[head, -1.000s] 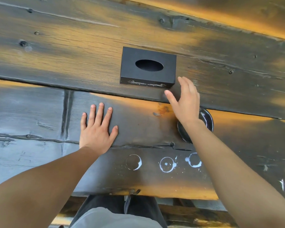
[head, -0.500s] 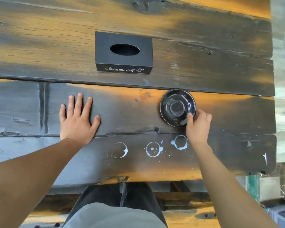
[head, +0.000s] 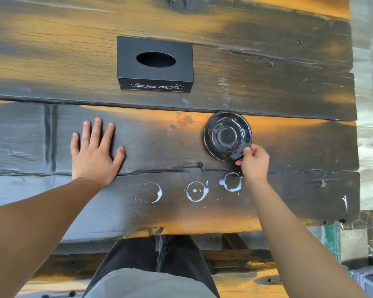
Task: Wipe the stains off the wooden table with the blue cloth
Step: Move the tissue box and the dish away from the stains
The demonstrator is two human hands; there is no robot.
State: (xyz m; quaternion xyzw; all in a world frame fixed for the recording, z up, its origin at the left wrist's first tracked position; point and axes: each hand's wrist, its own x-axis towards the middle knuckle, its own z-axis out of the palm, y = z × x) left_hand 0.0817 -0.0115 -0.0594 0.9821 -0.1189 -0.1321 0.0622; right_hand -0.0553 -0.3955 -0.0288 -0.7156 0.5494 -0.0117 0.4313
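Three white ring-shaped stains sit in a row on the dark wooden table [head: 289, 100] near its front edge: a left ring [head: 151, 192], a middle ring [head: 196, 191] and a right ring [head: 232, 181]. My left hand [head: 95, 151] lies flat on the planks with fingers spread, left of the stains. My right hand [head: 254, 163] pinches the near rim of a small black saucer [head: 227, 135], just above the right ring. No blue cloth is in view.
A black tissue box [head: 155, 64] with an oval slot stands further back on the table. The table's right edge [head: 356, 147] runs close to the saucer's right. My legs show below the front edge.
My right hand drew back from beside the tissue box and took hold of the saucer's near rim. The view shifted right. My left hand stayed flat.
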